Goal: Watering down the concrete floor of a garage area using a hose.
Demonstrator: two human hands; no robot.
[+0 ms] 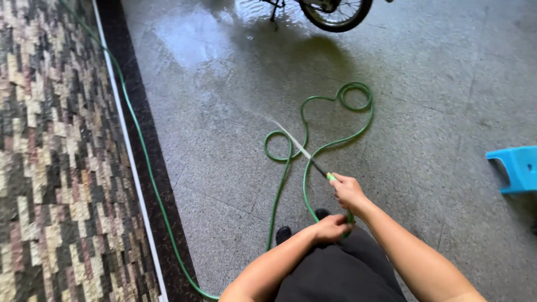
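My right hand (348,191) grips the nozzle end of a green garden hose (313,145), and a thin jet of water (291,138) shoots from it up and to the left over the grey speckled floor. My left hand (331,227) is closed around the same hose a little lower, close to my body. The hose lies in loops on the floor ahead of me and then runs along the wall base at the left. My dark shoes (283,233) show below my arms.
A wheel (335,12) of a two-wheeler stands at the top, with wet shiny floor (196,39) in front of it. A blue plastic stool (517,168) sits at the right edge. A patterned mosaic wall (50,168) with a dark skirting rises on the left.
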